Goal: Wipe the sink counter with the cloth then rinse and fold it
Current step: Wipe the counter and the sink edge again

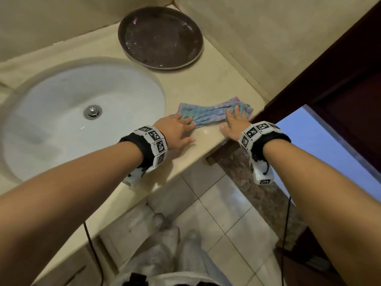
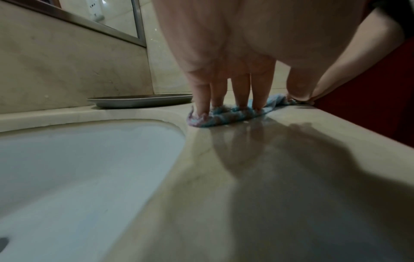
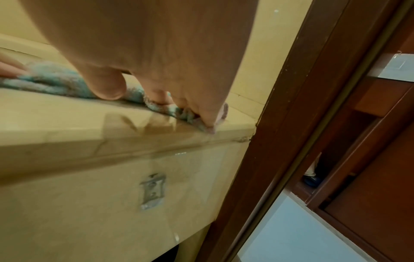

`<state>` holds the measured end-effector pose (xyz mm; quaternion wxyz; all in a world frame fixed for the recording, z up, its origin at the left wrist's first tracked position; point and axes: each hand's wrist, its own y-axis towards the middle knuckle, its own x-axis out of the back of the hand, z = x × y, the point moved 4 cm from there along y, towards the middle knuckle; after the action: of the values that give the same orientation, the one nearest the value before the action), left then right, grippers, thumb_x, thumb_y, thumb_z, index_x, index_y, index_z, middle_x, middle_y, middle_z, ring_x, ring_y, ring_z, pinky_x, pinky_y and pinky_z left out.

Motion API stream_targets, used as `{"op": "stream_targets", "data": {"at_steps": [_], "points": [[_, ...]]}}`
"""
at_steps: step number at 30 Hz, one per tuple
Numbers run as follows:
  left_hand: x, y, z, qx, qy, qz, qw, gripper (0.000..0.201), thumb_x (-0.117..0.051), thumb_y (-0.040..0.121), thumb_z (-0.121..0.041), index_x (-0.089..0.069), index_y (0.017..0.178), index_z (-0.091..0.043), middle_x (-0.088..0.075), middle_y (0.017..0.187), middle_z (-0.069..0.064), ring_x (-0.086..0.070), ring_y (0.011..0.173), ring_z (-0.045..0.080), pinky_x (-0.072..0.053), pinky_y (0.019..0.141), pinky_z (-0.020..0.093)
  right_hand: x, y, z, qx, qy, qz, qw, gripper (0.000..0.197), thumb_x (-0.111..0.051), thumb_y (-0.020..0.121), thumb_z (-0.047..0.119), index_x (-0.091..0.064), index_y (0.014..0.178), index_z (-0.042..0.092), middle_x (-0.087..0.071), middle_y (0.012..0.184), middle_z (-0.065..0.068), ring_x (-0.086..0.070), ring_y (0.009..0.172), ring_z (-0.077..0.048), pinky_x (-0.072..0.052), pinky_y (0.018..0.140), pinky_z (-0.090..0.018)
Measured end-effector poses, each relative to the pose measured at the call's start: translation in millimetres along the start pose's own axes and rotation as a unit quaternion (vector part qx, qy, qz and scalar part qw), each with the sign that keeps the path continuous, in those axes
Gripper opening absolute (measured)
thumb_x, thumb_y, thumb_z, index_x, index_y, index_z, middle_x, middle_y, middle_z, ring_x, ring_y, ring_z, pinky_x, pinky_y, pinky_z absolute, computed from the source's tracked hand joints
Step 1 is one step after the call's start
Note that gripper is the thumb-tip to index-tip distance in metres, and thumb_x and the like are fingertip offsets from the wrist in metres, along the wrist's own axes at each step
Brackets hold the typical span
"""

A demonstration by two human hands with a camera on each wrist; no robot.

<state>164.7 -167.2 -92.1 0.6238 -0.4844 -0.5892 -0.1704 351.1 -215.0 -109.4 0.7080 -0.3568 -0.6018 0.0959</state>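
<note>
A blue-and-pink checked cloth (image 1: 208,115) lies stretched out on the beige sink counter (image 1: 202,83), right of the white basin (image 1: 51,96). My left hand (image 1: 185,130) presses straight fingers (image 2: 239,92) onto the cloth's (image 2: 224,117) left end, thumb resting on the counter. My right hand (image 1: 232,120) lies spread on the cloth's right end near the counter's front corner. In the right wrist view its fingertips (image 3: 208,115) push down on the bunched cloth (image 3: 56,79), with the thumb off to the side. Neither hand curls round the cloth.
A dark round tray (image 1: 160,38) sits on the counter in the back corner. A dark wooden door frame (image 1: 329,69) closes off the counter's right end, right beside my right hand. The metal drain (image 1: 92,111) shows in the basin. Tiled floor lies below.
</note>
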Motion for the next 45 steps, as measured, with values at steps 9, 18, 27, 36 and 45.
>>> {"op": "stream_targets", "data": {"at_steps": [9, 18, 27, 36, 45], "points": [[-28.6, -76.6, -21.8, 0.043, 0.004, 0.003, 0.999, 0.057, -0.029, 0.097, -0.044, -0.019, 0.148, -0.019, -0.014, 0.158, 0.000, -0.020, 0.143, 0.023, -0.027, 0.111, 0.034, -40.3, -44.6, 33.6, 0.037, -0.014, -0.002, 0.999, 0.070, -0.028, 0.099, 0.043, 0.005, 0.150, 0.008, 0.015, 0.156, -0.019, 0.011, 0.144, -0.040, -0.001, 0.119, -0.047], [-89.6, -186.1, -30.3, 0.143, -0.031, -0.051, 0.988, 0.053, -0.032, 0.097, -0.042, -0.026, 0.146, -0.023, -0.019, 0.157, -0.002, -0.021, 0.144, 0.021, -0.035, 0.106, 0.036, -93.4, -107.5, 98.7, 0.136, -0.084, -0.008, 0.987, 0.071, -0.029, 0.099, 0.043, 0.003, 0.150, 0.006, 0.014, 0.156, -0.020, 0.008, 0.145, -0.039, -0.004, 0.119, -0.047], [-146.2, -289.3, -8.3, 0.265, -0.080, -0.069, 0.958, 0.050, -0.032, 0.097, -0.044, -0.028, 0.144, -0.029, -0.016, 0.157, -0.006, -0.018, 0.145, 0.020, -0.032, 0.109, 0.037, -132.2, -144.7, 186.7, 0.238, -0.180, -0.006, 0.955, 0.070, -0.026, 0.099, 0.045, 0.002, 0.150, 0.006, 0.013, 0.156, -0.021, 0.009, 0.144, -0.041, -0.003, 0.120, -0.049], [-148.0, -313.2, 41.0, 0.336, -0.113, -0.054, 0.934, 0.051, -0.031, 0.097, -0.044, -0.026, 0.145, -0.028, -0.013, 0.158, -0.004, -0.016, 0.145, 0.019, -0.032, 0.109, 0.038, -131.9, -136.7, 242.9, 0.301, -0.201, -0.027, 0.932, 0.067, -0.027, 0.099, 0.040, -0.001, 0.149, 0.004, 0.008, 0.156, -0.023, 0.010, 0.145, -0.039, 0.002, 0.119, -0.049], [-108.5, -294.0, 103.6, 0.356, -0.082, -0.086, 0.927, 0.033, -0.039, 0.096, -0.032, -0.054, 0.125, -0.028, -0.059, 0.123, 0.010, -0.058, 0.108, 0.032, -0.046, 0.087, 0.036, -77.1, -106.8, 296.0, 0.275, -0.153, 0.046, 0.948, 0.053, -0.025, 0.100, 0.039, -0.049, 0.131, 0.002, -0.049, 0.137, -0.020, -0.049, 0.123, -0.033, -0.037, 0.100, -0.035]]}}
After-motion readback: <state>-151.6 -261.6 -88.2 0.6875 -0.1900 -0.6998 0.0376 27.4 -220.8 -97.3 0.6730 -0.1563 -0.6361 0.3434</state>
